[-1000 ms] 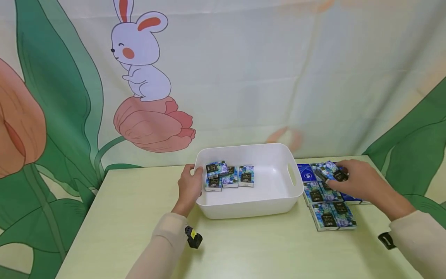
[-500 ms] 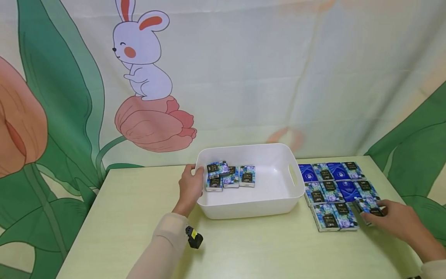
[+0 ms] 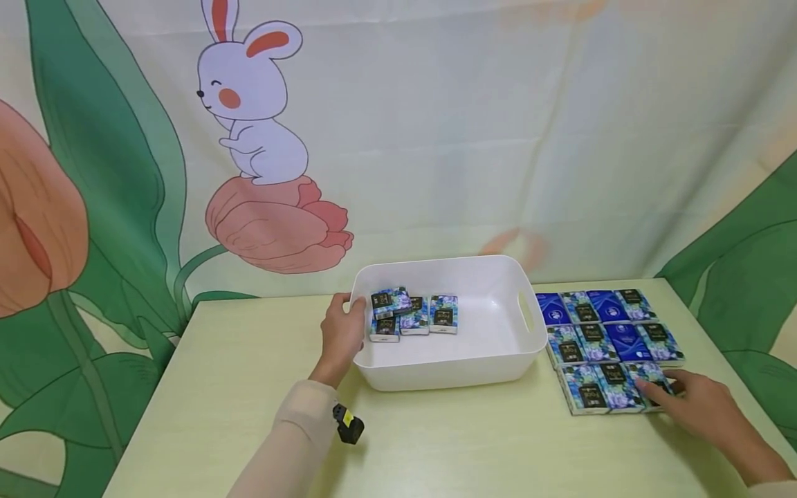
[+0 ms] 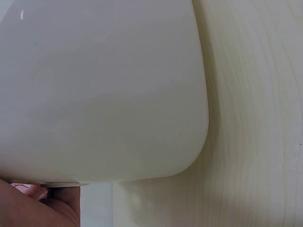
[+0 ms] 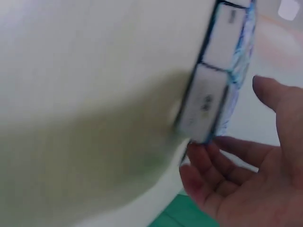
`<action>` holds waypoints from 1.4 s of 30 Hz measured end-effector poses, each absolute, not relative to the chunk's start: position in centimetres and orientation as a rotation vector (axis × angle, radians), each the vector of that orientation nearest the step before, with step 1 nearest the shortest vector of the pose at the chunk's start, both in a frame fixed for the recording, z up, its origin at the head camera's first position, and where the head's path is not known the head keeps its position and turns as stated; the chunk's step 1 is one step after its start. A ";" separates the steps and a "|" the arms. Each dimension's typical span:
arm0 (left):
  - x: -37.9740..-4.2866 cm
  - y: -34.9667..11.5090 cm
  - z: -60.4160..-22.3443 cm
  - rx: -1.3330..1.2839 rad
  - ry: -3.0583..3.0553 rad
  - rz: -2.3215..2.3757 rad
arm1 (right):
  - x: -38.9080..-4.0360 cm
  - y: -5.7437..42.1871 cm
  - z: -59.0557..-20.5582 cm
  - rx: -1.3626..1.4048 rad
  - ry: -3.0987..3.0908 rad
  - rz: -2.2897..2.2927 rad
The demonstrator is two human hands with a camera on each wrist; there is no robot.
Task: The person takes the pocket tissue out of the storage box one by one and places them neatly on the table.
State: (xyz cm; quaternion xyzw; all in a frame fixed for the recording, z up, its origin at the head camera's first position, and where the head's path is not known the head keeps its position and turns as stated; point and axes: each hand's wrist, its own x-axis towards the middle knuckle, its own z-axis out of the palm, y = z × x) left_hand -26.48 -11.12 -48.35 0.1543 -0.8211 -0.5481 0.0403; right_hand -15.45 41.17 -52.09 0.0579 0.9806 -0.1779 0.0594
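Right hand (image 3: 703,404): fingertips at the right side of the end box (image 3: 652,373); my right wrist feed shows the thumb standing off it, so I log thumb and fingers apart, not clamped.
End box: flat on the table (image 3: 436,443), third and rightmost in the front row, floral face up, close against its neighbour (image 3: 619,391).
Rows behind: I count four boxes in the middle row (image 3: 591,342) and four in the back row (image 3: 579,306); three show blue faces, the others floral with black labels.
Left hand (image 3: 342,335): clamped on the left end of the white bin (image 3: 488,332), thumb at the rim, remaining fingers partly hidden from me.
White bin: upright, just left of the rows, slot in its right end.
Boxes in the bin (image 3: 443,315): four visible; three flat toward the left, one aslant on top.
Left sleeve (image 3: 299,422): pale, black device (image 3: 349,424) at the cuff.
Backdrop (image 3: 423,152): cloth printed with a rabbit (image 3: 264,149) on a pink flower.
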 end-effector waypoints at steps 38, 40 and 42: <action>-26.3 -11.1 -48.8 0.426 -2.464 -1.658 | -26.1 19.8 -42.6 -0.223 3.106 -0.758; -26.3 -11.1 -48.8 0.427 -2.464 -1.657 | -26.5 18.9 -43.1 -0.222 3.122 -0.672; -26.3 -11.1 -48.9 0.426 -2.466 -1.662 | -26.8 18.0 -43.6 -0.233 3.134 -0.603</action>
